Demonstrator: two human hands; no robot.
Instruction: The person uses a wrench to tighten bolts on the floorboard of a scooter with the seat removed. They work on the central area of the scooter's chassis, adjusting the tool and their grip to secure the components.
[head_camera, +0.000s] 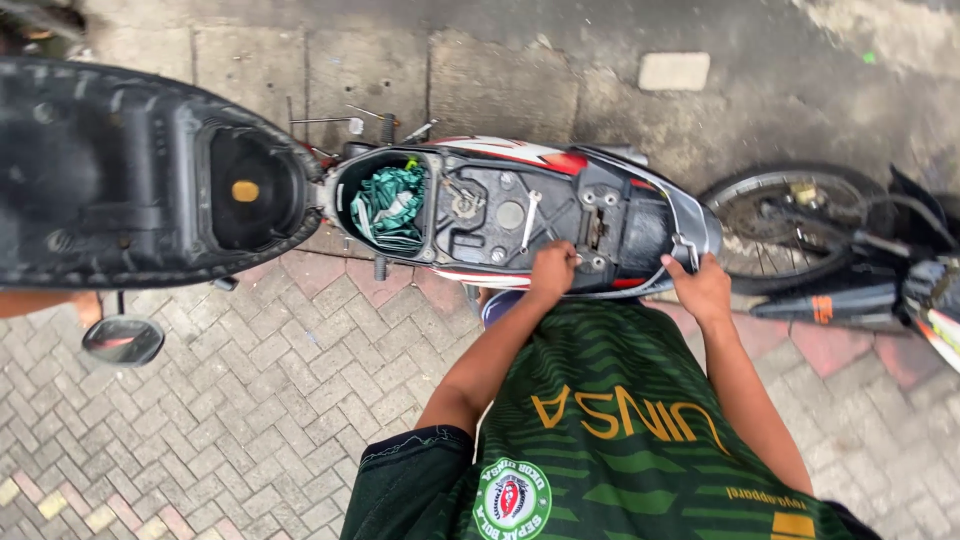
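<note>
A scooter stands crosswise in front of me with its seat (150, 170) lifted, so the black under-seat tray (480, 245) is exposed. My left hand (553, 270) is at the tray's near edge. Its fingers are closed on a small metal tool whose tip (579, 258) points at the tray's rear mounting area. My right hand (702, 288) grips the silver rear grab rail (684, 245) at the scooter's tail. A silver wrench (529, 220) lies loose in the tray, just beyond my left hand.
A green cloth (390, 205) fills the storage well at the left of the tray. The rear wheel (790, 225) is to the right, with parts of another motorcycle (930, 290) beyond it. A round mirror (122, 340) hangs over the brick paving (270, 400) at the left.
</note>
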